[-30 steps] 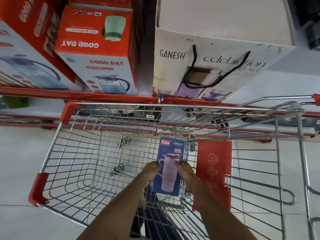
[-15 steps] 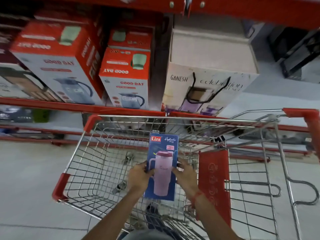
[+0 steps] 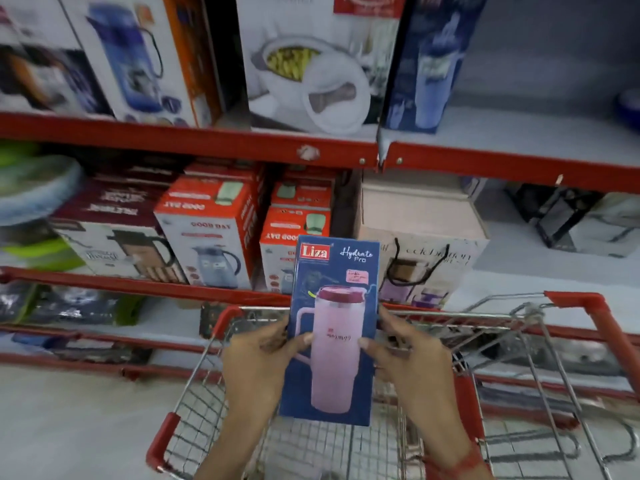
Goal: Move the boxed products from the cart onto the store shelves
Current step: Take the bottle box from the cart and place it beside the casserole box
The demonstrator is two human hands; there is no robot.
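Note:
A tall blue Liza box (image 3: 332, 327) with a pink tumbler printed on it is held upright above the wire cart (image 3: 221, 382). My left hand (image 3: 258, 358) grips its left edge and my right hand (image 3: 410, 358) grips its right edge. The box is lifted in front of the red-edged store shelves (image 3: 194, 140), level with the middle shelf. The cart basket below looks bare of boxes where I can see it; my arms hide part of it.
The middle shelf holds several red Good Day jug boxes (image 3: 211, 233) and a white Ganesh box (image 3: 426, 265). On the upper shelf stand larger boxes and one blue box (image 3: 429, 64), with bare shelf to its right. The cart's red handle (image 3: 595, 327) is at right.
Both hands have raised the blue box out of the cart basket to shelf height. The view has tilted upward, bringing the upper shelf into sight.

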